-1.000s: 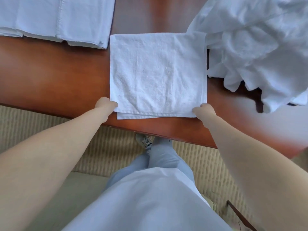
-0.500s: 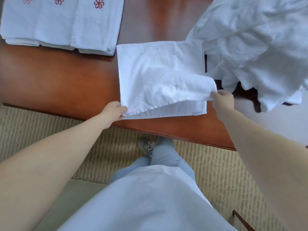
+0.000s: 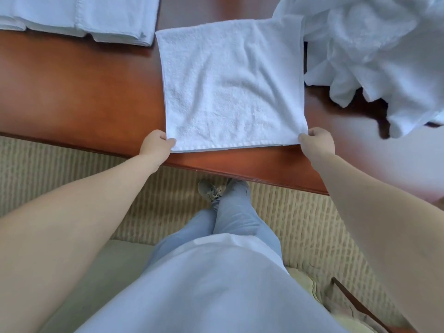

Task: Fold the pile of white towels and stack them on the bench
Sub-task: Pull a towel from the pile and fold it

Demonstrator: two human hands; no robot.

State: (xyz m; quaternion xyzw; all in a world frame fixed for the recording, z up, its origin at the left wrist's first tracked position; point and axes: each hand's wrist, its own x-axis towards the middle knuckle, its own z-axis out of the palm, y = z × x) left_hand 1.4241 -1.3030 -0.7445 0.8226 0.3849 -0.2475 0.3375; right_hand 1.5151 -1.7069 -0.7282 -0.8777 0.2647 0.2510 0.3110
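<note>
The left hand (image 3: 155, 145) pinches the near left corner of a folded white terry towel (image 3: 233, 85), thumb lying on top of the cloth and the other fingers curled out of sight beneath it. The right hand (image 3: 316, 143) pinches the near right corner in the same way, knuckles bent, with the fingertips hidden under the towel's edge. The towel lies flat as a rough square on a glossy reddish-brown wooden bench (image 3: 79, 97), its near hem just inside the bench's front edge, and a second layer shows as a thin line along that hem. To the far left on the bench sits a stack of folded white towels (image 3: 79, 18), close to the flat towel's far left corner but apart from it, and cut off by the top of the view. To the right a loose pile of crumpled white towels (image 3: 374, 49) heaps up, its edge touching or overlapping the flat towel's right side, and it runs out of view at the top and right. Below the bench lies a beige carpet (image 3: 300, 219) with a ribbed pattern. The person's pale blue trousers (image 3: 242, 219), one grey shoe (image 3: 209, 190) and a white top (image 3: 211, 284) fill the lower middle. A dark wooden bar (image 3: 355, 301) at the lower right is too cropped to identify.
</note>
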